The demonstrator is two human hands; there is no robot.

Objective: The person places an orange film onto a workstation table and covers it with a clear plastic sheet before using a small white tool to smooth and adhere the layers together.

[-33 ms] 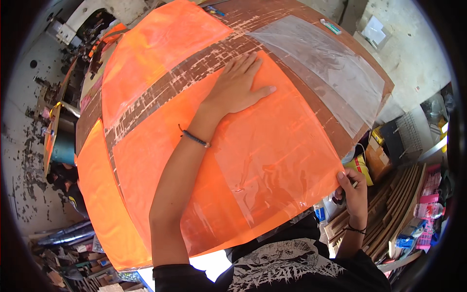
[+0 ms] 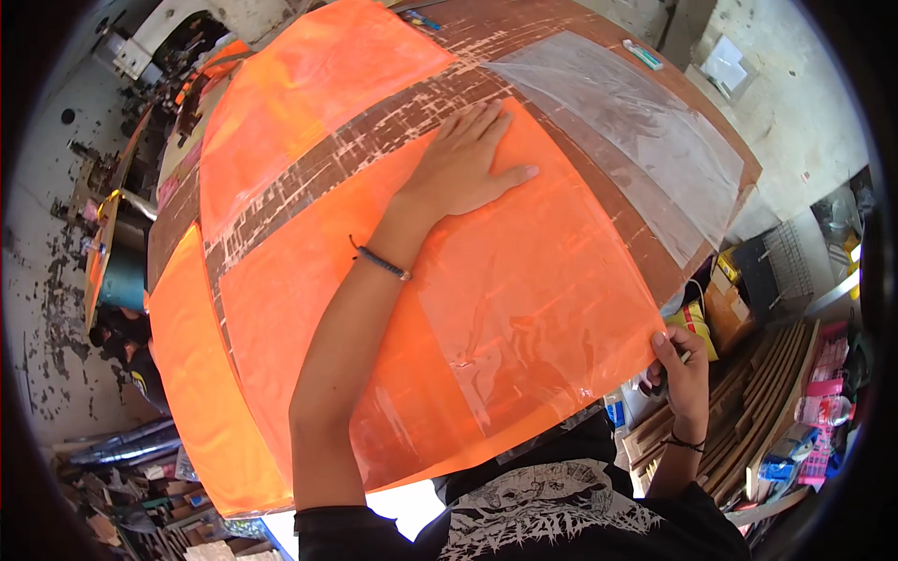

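View shifted — orange sheet (image 2: 552, 243) beneath left grip (image 2: 458, 166).

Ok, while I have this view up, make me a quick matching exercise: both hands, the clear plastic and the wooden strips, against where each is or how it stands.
Column one
1. left hand
2. right hand
3. clear plastic
4. wooden strips

Column two
A. lying on the far right part of the brown table
B. closed on the near right corner of the middle orange sheet
C. stacked beyond the table's right side
D. spread flat, palm down, near that sheet's far edge

Pairs: 1-D, 2-B, 3-A, 4-C
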